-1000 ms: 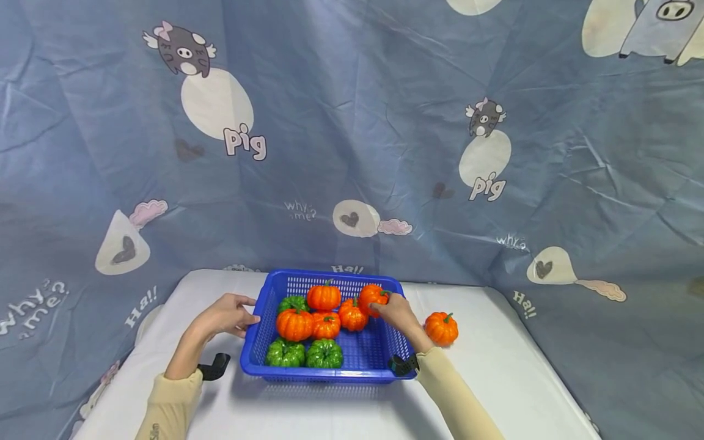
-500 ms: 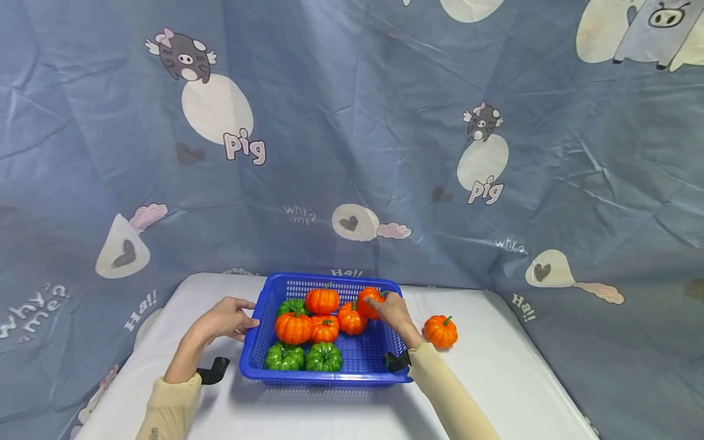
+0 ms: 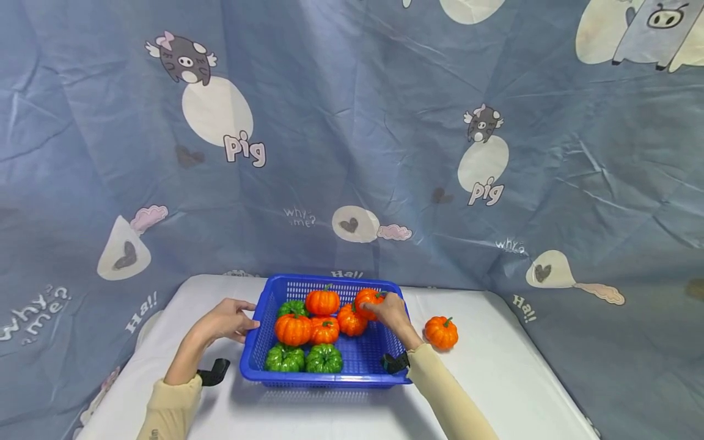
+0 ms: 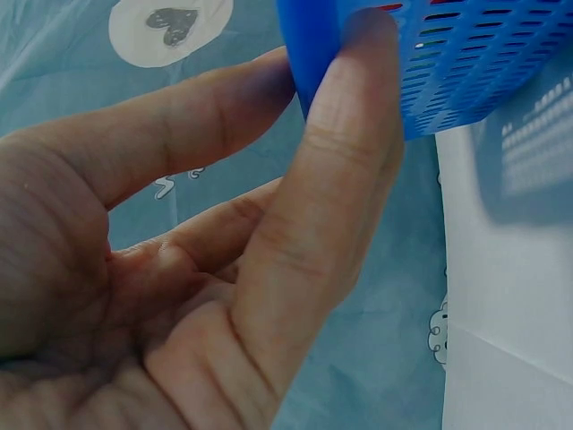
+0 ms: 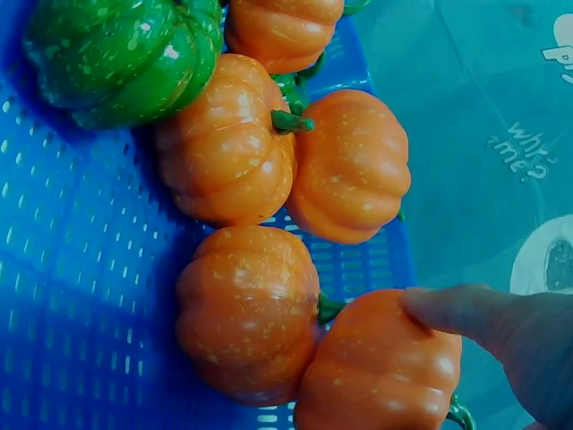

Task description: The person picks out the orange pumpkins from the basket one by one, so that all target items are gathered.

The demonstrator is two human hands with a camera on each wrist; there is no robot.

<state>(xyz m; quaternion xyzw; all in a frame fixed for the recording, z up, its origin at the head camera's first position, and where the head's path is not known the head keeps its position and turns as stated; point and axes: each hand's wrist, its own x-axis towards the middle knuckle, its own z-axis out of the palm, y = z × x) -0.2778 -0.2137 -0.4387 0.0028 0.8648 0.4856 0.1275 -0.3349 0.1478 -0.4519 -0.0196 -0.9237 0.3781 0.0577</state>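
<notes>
My left hand (image 3: pixel 227 319) pinches the left rim of a blue plastic basket (image 3: pixel 324 379); in the left wrist view, thumb and finger lie on either side of the basket's edge (image 4: pixel 309 54). At the basket's back right, my right hand (image 3: pixel 393 313) holds an orange pumpkin (image 3: pixel 367 298) with a green stem. The right wrist view has the thumb on that pumpkin (image 5: pixel 385 367), which sits against another orange pumpkin (image 5: pixel 251 313). Several more orange pumpkins (image 3: pixel 293 330) fill the middle and back. Green pumpkins lie at the front (image 3: pixel 324 359) and back left (image 3: pixel 293 308).
Outside the basket, one orange pumpkin (image 3: pixel 441 333) sits on the white tabletop (image 3: pixel 495 373) to the right. A blue cloth (image 3: pixel 352 153) printed with pigs hangs behind and along the sides. Each wrist wears a black strap (image 3: pixel 395 363).
My right hand has shifted slightly left with the orange pumpkin, bringing it closer to the neighbouring one. The left hand keeps its place on the rim. The head view has tilted up a little.
</notes>
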